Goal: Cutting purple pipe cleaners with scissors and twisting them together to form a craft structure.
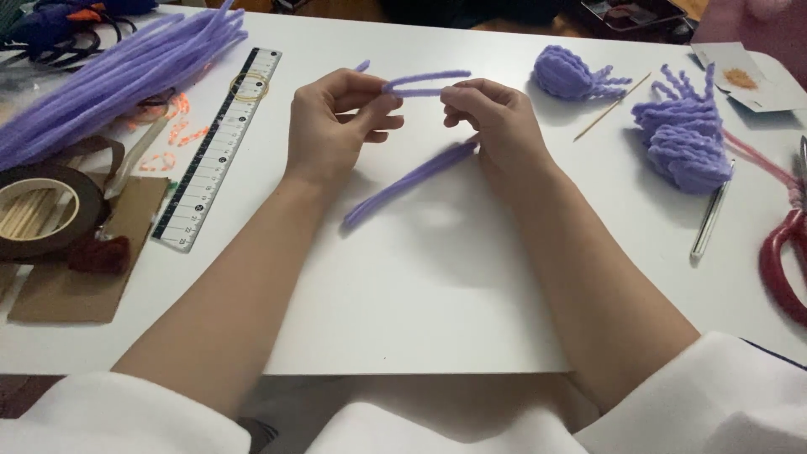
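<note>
Sleeves: white fabric sleeves (126, 412) at the near edge, both forearms reaching out over the desk.
Desk: white flat desk (420, 294), its near part bare under the forearms.
Loose stem: a long purple fuzzy pipe cleaner (403, 181) lying slantwise on the desk, its far end beneath the right hand.
Left hand: left hand (332, 126), raised just above the desk; thumb and fingers (378, 105) pinched on one end of the folded stem.
Right hand: right hand (496, 118), fingers clenched on the same stem from the other side.
Held stem: a short purple fuzzy pipe cleaner bent into a narrow hairpin (429, 81), held between both hands above the desk, its two legs lying nearly level.
Left side: brown roll of tape (42, 210) on a brown cardboard piece (76, 286); beside it a black-and-white flat ruler (214, 151) with a rubber band (249, 86) on it.
Right side: red-handled scissors (782, 261); a slim silver pen-like tool (710, 220).
Far left: thick bundle of straight purple pipe cleaners (118, 76).
Far right: two purple coiled pipe-cleaner clusters (685, 134), a thin wooden stick (609, 108) between them.
</note>
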